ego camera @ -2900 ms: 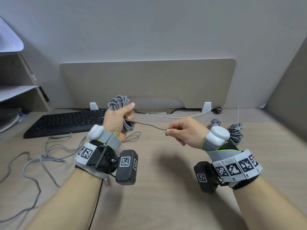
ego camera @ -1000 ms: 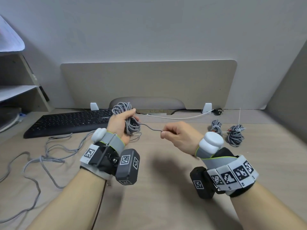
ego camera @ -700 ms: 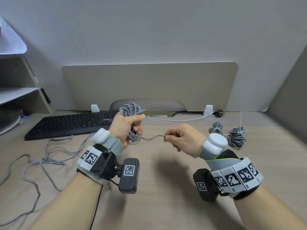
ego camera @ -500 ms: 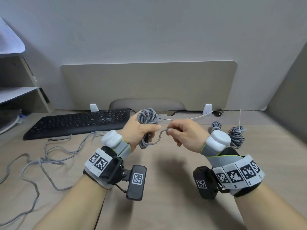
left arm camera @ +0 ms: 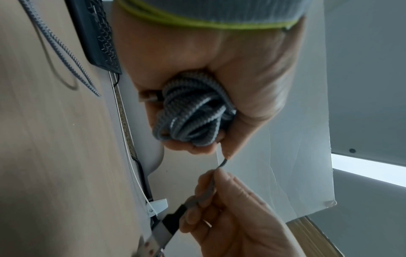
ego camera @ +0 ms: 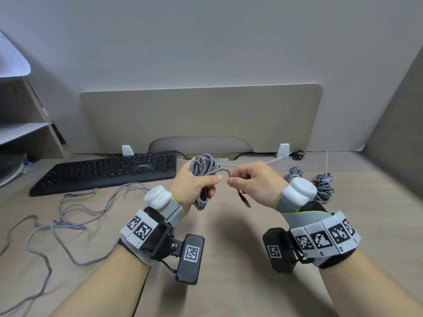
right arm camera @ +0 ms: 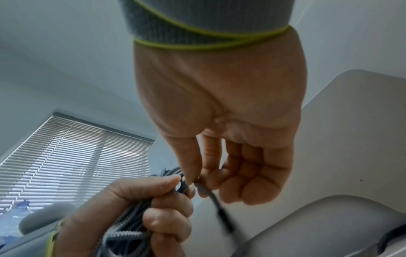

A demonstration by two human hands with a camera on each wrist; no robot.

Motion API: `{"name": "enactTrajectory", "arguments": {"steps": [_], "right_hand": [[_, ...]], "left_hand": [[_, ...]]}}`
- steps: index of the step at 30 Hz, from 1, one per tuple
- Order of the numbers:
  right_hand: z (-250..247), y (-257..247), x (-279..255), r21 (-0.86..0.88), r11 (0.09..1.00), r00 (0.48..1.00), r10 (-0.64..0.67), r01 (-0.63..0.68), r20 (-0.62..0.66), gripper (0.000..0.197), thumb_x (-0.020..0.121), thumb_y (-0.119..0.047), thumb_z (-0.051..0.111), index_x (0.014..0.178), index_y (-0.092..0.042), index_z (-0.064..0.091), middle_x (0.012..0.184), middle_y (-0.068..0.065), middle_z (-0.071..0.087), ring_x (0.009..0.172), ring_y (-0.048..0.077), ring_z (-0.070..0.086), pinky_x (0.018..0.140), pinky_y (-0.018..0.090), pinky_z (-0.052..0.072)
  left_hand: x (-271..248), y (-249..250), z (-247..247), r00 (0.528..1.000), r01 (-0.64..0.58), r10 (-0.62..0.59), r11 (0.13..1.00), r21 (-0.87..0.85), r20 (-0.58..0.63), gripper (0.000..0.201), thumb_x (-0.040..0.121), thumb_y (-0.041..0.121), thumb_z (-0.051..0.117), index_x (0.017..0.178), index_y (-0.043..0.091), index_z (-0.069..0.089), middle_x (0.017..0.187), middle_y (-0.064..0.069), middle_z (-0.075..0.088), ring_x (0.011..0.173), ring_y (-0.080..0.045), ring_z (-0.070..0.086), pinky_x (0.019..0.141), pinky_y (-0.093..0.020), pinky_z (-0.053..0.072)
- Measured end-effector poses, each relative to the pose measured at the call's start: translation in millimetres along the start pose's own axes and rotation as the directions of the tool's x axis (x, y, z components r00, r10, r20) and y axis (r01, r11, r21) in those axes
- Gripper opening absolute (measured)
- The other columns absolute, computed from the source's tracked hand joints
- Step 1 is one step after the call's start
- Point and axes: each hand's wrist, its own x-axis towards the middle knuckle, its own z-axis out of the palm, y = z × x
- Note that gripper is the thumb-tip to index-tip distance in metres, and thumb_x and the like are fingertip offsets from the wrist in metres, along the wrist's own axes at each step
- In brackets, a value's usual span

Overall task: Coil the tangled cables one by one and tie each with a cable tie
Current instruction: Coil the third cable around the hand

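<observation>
So you're holding the gray braided cable point(ego camera: 202, 167) bunched in your left hand point(ego camera: 193, 186), fingers point(left arm camera: 182, 147) curled right round the loops, and you're keeping it up in the air over the middle of the desk point(ego camera: 229, 259), just in front of the keyboard point(ego camera: 107, 171). Your right hand point(ego camera: 254, 183) is pinching the last free bit of that cable between thumb and forefinger, right next to the left thumb, with the plug end point(ego camera: 244, 200) dangling below your knuckles. Only a short stub is bridging the two hands, so I'd say you're basically finishing the winding on this one.

Progress-wise: two coiled bundles point(ego camera: 320, 186) are sitting near the back right part of the desk, and a thin white tie tail is sticking up from one of them, so those are looking done to me (can't really confirm the tie on the smaller one, it's too tiny).

What you're looking at next: tucking that tail in and getting a cable tie round the bundle you're holding. I'm not spotting a loose tie anywhere in view, so no idea where you're grabbing it from. After that, the loose gray cable point(ego camera: 57, 223) is sprawling over the left side of the desk toward the front left corner, not yet coiled. Can't tell if that's one cable or several tangled together.
</observation>
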Motion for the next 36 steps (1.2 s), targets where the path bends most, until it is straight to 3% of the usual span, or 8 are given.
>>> {"name": "enactTrajectory", "arguments": {"steps": [6,12,17,19,21,24,29,36], "right_hand": [[3,-1,1,0.164,0.984,0.996,0.062,-0.071,0.058,0.025,0.095,-0.016,0.058,0.072,-0.006,0.063,0.065,0.008,0.064,0.055,0.02,0.06,0.057,0.033,0.051],[4,-2,3,0.282,0.953,0.991,0.088,-0.113,0.098,0.026,0.096,-0.014,0.058,0.083,0.008,0.062,0.068,0.013,0.066,0.057,0.022,0.064,0.056,0.031,0.054],[-4,-1,0,0.315,0.941,0.984,0.075,-0.125,0.164,0.02,0.096,-0.013,0.059,0.089,0.005,0.064,0.075,0.024,0.07,0.064,0.026,0.068,0.056,0.028,0.054],[-5,-3,-1,0.388,0.914,0.989,0.069,-0.116,0.133,0.004,0.095,-0.004,0.057,0.092,-0.001,0.058,0.072,0.022,0.068,0.06,0.028,0.066,0.054,0.03,0.054],[-5,-5,-1,0.445,0.889,0.993,0.074,-0.106,0.09,0.005,0.094,-0.002,0.056,0.099,-0.003,0.054,0.073,0.021,0.067,0.057,0.028,0.064,0.054,0.032,0.054],[-1,-8,1,0.432,0.896,0.994,0.08,-0.105,0.076,0.017,0.095,-0.018,0.06,0.102,-0.003,0.055,0.077,0.021,0.069,0.058,0.028,0.063,0.058,0.036,0.053],[13,-7,-2,0.162,0.981,0.991,0.092,-0.106,0.093,0.038,0.088,-0.048,0.063,0.1,-0.013,0.056,0.072,0.011,0.071,0.055,0.02,0.062,0.058,0.036,0.052],[10,-9,-4,0.139,0.982,0.984,0.107,-0.126,0.141,0.038,0.088,-0.049,0.062,0.1,-0.013,0.062,0.072,0.012,0.069,0.052,0.021,0.06,0.053,0.032,0.049]], "left_hand": [[-4,-4,7,0.997,-0.019,0.014,0.997,0.07,0.072,0.029,0.08,-0.004,0.074,0.093,0.004,0.05,0.069,-0.006,0.061,0.05,-0.019,0.057,0.05,-0.027,0.047],[-7,-9,11,0.988,-0.047,0.032,0.995,0.093,0.149,0.042,0.07,-0.004,0.078,0.103,0.009,0.055,0.087,-0.005,0.066,0.076,-0.012,0.063,0.073,-0.027,0.052],[-8,-10,16,0.968,-0.002,-0.027,0.993,0.114,0.251,0.053,0.072,0.008,0.074,0.115,-0.007,0.048,0.083,-0.016,0.065,0.071,-0.023,0.065,0.067,-0.032,0.053],[-8,-9,12,0.962,0.035,-0.061,0.994,0.104,0.267,0.043,0.076,0.006,0.073,0.111,-0.002,0.049,0.074,-0.016,0.065,0.062,-0.028,0.063,0.061,-0.036,0.053],[-9,-5,10,0.97,0.053,-0.075,0.994,0.099,0.23,0.031,0.077,0.005,0.074,0.101,0.008,0.054,0.069,-0.01,0.063,0.052,-0.025,0.058,0.057,-0.037,0.049],[-9,-2,10,0.982,0.041,-0.074,0.981,0.187,0.172,0.025,0.072,0.017,0.074,0.089,0.017,0.056,0.066,-0.012,0.055,0.046,-0.023,0.049,0.056,-0.043,0.043],[-12,-9,15,0.983,0.075,-0.152,0.837,0.542,0.099,0.035,0.079,0.027,0.069,0.101,0.027,0.041,0.081,-0.006,0.06,0.053,-0.019,0.049,0.042,-0.025,0.039],[-13,-7,18,0.983,-0.019,-0.12,0.69,0.723,0.14,0.037,0.087,0.026,0.064,0.105,0.021,0.032,0.086,-0.004,0.062,0.057,-0.017,0.051,0.046,-0.026,0.04]]}}
